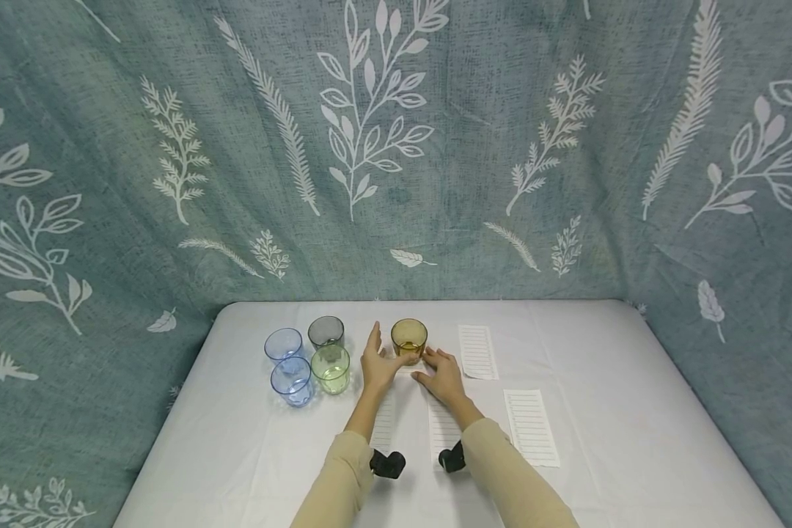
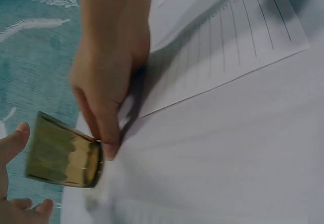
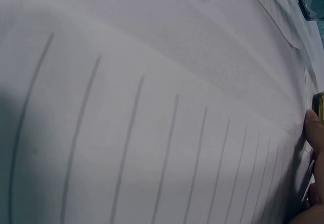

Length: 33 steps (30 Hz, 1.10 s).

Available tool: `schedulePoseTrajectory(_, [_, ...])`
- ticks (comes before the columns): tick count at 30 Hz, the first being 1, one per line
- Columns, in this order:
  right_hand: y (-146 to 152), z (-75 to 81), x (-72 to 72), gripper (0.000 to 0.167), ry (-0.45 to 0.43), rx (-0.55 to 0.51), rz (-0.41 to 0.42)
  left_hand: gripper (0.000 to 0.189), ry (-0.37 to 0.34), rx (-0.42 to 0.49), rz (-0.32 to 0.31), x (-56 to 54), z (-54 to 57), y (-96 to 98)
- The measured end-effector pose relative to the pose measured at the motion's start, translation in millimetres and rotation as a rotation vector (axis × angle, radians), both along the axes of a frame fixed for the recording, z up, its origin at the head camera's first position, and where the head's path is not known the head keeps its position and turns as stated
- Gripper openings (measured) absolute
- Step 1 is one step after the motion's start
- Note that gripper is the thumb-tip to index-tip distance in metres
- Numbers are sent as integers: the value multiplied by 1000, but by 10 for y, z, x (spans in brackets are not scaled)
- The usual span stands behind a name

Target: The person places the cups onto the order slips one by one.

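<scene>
An amber glass [image 1: 409, 334] stands upright at the back of the white table. To its left is my left hand [image 1: 379, 367], fingers extended and spread, the thumb reaching toward the base of the glass. My right hand [image 1: 444, 375] reaches in from the other side, its fingertips low by the base. Seen from the left wrist, the right hand [image 2: 109, 82] has straight fingers touching or almost touching the base of the amber glass [image 2: 63, 153]; the left fingers [image 2: 15, 140] stand around its upper side. Part of a lined paper strip [image 1: 408, 369] shows in front of the glass.
Left of the hands stand two blue glasses [image 1: 292, 383], a green glass [image 1: 331, 370] and a grey glass [image 1: 326, 331]. Lined paper strips lie under the forearms and at right, including one nearer strip [image 1: 531, 427] and one farther strip [image 1: 478, 352]. A patterned curtain [image 1: 462, 147] hangs behind.
</scene>
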State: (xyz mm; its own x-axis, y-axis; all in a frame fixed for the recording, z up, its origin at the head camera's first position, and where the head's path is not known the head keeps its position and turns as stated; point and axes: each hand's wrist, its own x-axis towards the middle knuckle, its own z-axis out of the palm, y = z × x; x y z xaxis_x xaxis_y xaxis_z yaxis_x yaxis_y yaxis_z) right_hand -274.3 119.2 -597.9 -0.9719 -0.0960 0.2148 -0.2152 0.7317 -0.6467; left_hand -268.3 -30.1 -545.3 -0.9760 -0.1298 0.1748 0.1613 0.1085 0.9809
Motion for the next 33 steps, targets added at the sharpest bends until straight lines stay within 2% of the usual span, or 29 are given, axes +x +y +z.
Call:
schedulePoseTrajectory(4, [-1,13,-2,51,-9,-5,-3,92,70,38,-35,181,289,-112])
schedulePoseTrajectory(7, [-5,25,0,51,-20,-6,-3,90,76,56,-63,347,526,-206])
schedulePoseTrajectory(10, [-14,34,-1,51,-21,-2,2,87,88,39,-67,480,644,-305])
schedulePoseTrajectory(16, [-25,47,-5,51,-22,18,14,80,127,5,-20,660,681,-512])
schedulePoseTrajectory(23, [-19,71,10,50,-14,-3,28,75,116,-54,32,853,704,-773])
schedulePoseTrajectory(29, [-12,88,49,53,-42,-9,32,65,107,-91,83,976,731,-1042])
schedulePoseTrajectory(33, [13,105,59,58,-72,-38,34,63,118,-114,150,1040,737,-1231])
